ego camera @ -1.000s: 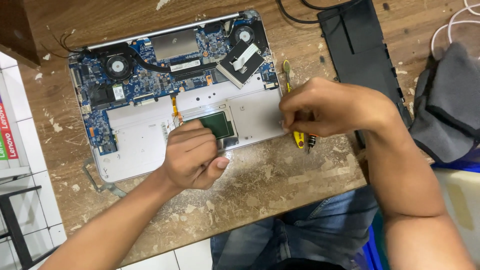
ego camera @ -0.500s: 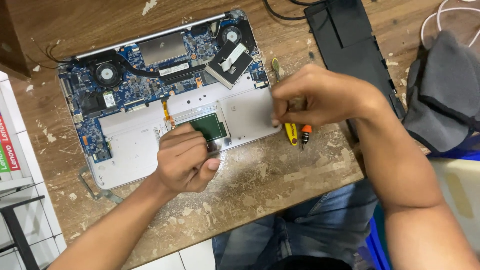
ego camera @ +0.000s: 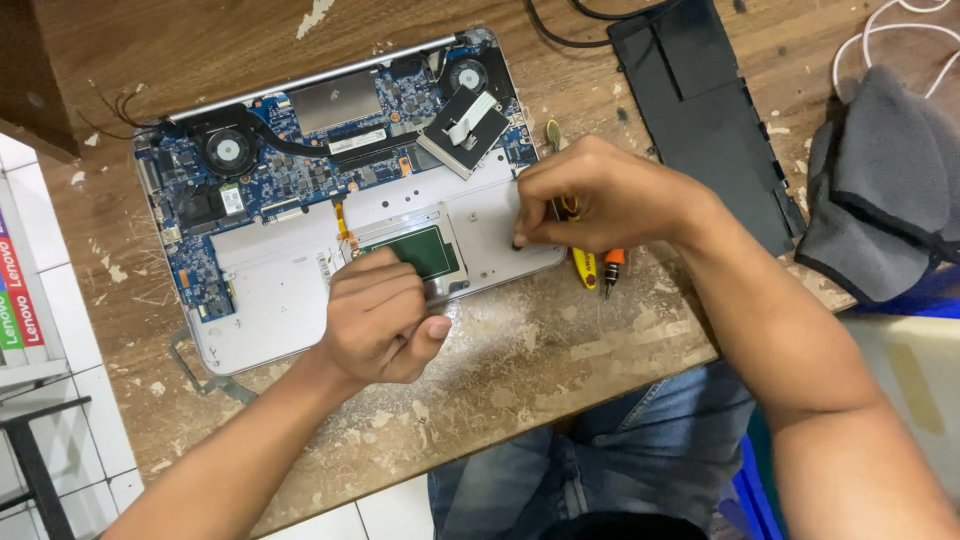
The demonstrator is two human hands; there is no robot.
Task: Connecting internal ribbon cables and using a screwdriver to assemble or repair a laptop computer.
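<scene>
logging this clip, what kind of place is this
Likely an electronics repair bench: an opened laptop with its circuit board bare lies on a worn wooden table, screwdrivers beside it and a removed black battery pack nearby.

A white box (ego camera: 22,300) with green and red label strips is seen at the left edge, beside the wooden surface (ego camera: 520,370). Small white stickers (ego camera: 357,141) are found on the laptop's blue motherboard (ego camera: 300,150).

Flat black battery pack (ego camera: 705,120) lying on the worn wooden table (ego camera: 540,360); grey cloth (ego camera: 885,185) at right — white cable (ego camera: 880,30) behind it; white tiled floor (ego camera: 70,440).
</scene>
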